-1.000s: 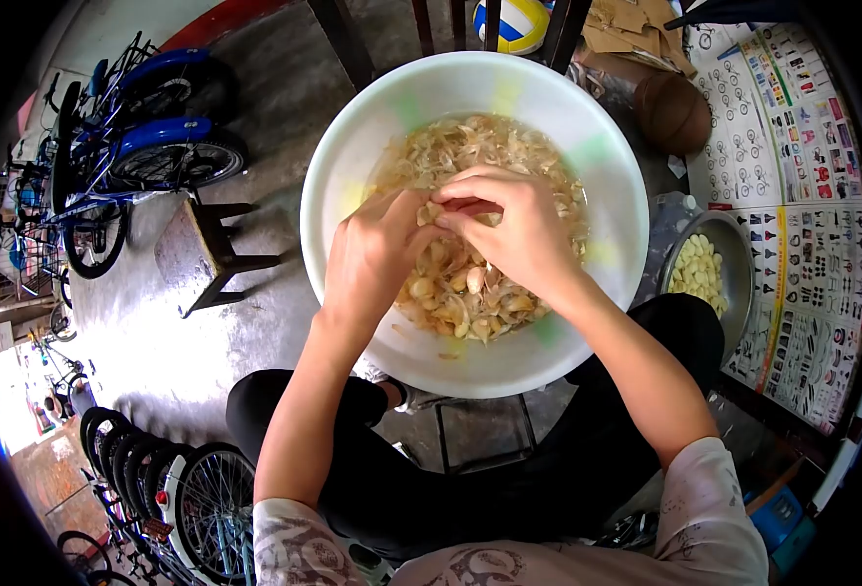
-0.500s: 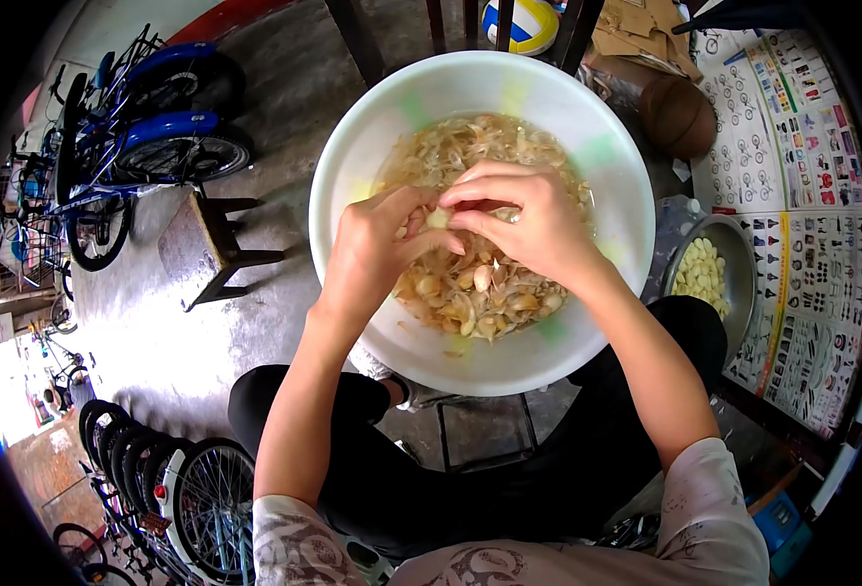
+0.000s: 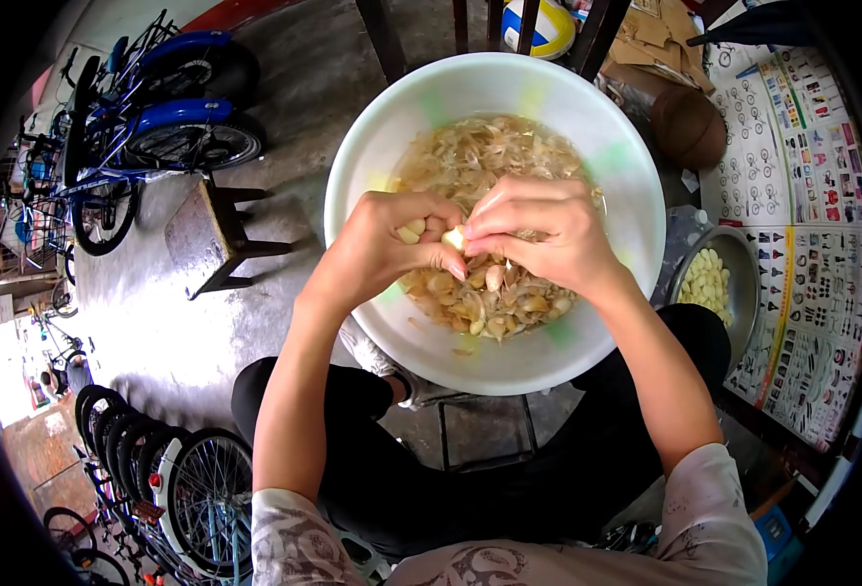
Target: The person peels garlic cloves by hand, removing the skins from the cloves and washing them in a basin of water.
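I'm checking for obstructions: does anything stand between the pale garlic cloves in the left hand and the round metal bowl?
Yes: between the cloves in the left hand and the bowl stand the right hand and, beyond it, the white plastic basin's right rim.

Both hands are over the wide white basin (image 3: 382, 337), left hand (image 3: 548, 230) and right hand (image 3: 384, 244) pinching one pale garlic clove (image 3: 454, 238) between them! More peeled cloves (image 3: 411, 231) sit tucked in the right grip. Below, loose skins and cloves (image 3: 494, 308) crowd the water, and beside the basin a metal bowl (image 3: 741, 283) holds pale peeled cloves.
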The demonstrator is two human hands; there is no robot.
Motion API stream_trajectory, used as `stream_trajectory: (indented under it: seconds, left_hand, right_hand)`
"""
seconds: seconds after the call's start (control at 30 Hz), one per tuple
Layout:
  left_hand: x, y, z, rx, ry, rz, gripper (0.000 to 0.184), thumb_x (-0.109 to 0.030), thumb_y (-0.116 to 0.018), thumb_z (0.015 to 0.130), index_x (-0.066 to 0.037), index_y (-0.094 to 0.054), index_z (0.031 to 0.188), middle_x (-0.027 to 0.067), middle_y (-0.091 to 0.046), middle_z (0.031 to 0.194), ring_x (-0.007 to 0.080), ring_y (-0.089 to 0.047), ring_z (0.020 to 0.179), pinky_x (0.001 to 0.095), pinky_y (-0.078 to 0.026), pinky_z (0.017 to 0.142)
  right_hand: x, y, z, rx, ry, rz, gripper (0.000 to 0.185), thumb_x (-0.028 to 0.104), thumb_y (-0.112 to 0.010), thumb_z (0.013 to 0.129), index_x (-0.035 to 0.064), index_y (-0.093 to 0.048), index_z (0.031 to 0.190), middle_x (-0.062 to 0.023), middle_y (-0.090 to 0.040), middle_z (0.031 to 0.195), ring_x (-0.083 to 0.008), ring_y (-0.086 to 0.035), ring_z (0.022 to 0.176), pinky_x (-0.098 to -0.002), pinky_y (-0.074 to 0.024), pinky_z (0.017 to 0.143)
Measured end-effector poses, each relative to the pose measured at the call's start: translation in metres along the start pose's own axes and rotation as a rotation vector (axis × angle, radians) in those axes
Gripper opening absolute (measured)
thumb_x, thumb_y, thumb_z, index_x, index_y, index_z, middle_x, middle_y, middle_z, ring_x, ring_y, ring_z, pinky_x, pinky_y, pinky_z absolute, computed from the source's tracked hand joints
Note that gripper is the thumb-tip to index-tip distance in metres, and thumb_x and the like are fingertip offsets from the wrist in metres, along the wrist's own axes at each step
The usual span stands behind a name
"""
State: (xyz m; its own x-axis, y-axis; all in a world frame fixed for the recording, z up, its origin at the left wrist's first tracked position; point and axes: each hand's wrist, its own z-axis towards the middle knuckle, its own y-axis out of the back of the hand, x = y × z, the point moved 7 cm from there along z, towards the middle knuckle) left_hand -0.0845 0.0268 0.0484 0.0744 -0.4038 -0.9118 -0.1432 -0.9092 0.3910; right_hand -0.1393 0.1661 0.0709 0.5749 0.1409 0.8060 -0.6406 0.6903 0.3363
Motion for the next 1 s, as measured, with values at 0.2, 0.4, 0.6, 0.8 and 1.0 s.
stream_trajectory:
  seconds: [0.2,0.4,0.6,0.8,1.0]
  left_hand:
    - [0.005,-0.004,0.001,0.104,0.035,-0.061,0.035,-0.019,-0.088,0.067,-0.001,-0.071,0.092,-0.0006,-0.048,0.065,0.0109,-0.045,0.065,0.0298,-0.042,0.063]
    - [0.016,-0.004,0.002,0.067,0.144,-0.075,0.03,-0.023,-0.084,0.077,-0.001,-0.071,0.094,-0.0015,-0.053,0.068,0.01,-0.05,0.07,0.0277,-0.044,0.068]
    - [0.03,-0.018,0.004,-0.066,0.22,-0.516,0.03,-0.028,-0.07,0.094,-0.001,-0.066,0.106,-0.0037,-0.053,0.073,0.0088,-0.048,0.071,0.0259,-0.042,0.066]
    - [0.024,-0.039,-0.001,0.058,0.332,-0.767,0.029,-0.028,-0.056,0.102,-0.003,-0.059,0.117,-0.0085,-0.037,0.07,0.0049,-0.03,0.062,0.0226,-0.025,0.056]
    - [0.025,-0.034,-0.003,-0.002,0.364,-0.994,0.023,-0.026,-0.052,0.104,-0.005,-0.057,0.11,-0.0086,-0.035,0.068,0.0038,-0.03,0.06,0.0216,-0.026,0.053]
  right_hand:
    - [0.001,-0.001,-0.001,0.033,-0.04,0.054,0.014,-0.005,-0.079,0.069,0.0006,-0.071,0.079,-0.0081,-0.069,0.078,-0.0201,-0.068,0.072,-0.0291,-0.0546,0.062]
    - [-0.009,-0.01,-0.002,0.122,-0.132,0.047,0.012,-0.005,-0.072,0.077,-0.0004,-0.061,0.083,-0.0077,-0.065,0.083,-0.0206,-0.064,0.076,-0.0317,-0.0507,0.068]
    - [-0.01,-0.001,0.001,0.005,-0.12,-0.078,0.016,-0.001,-0.066,0.085,0.0021,-0.053,0.092,-0.0087,-0.057,0.085,-0.026,-0.06,0.075,-0.037,-0.0483,0.066]
    - [-0.01,0.0,0.001,-0.002,-0.05,-0.115,0.018,-0.003,-0.066,0.085,0.0024,-0.051,0.094,-0.0094,-0.055,0.084,-0.0276,-0.058,0.074,-0.0379,-0.0475,0.065]
    - [-0.004,-0.001,0.002,-0.022,-0.01,-0.112,0.018,-0.009,-0.063,0.083,0.0012,-0.052,0.093,-0.0088,-0.055,0.088,-0.0229,-0.055,0.075,-0.0325,-0.0464,0.067]
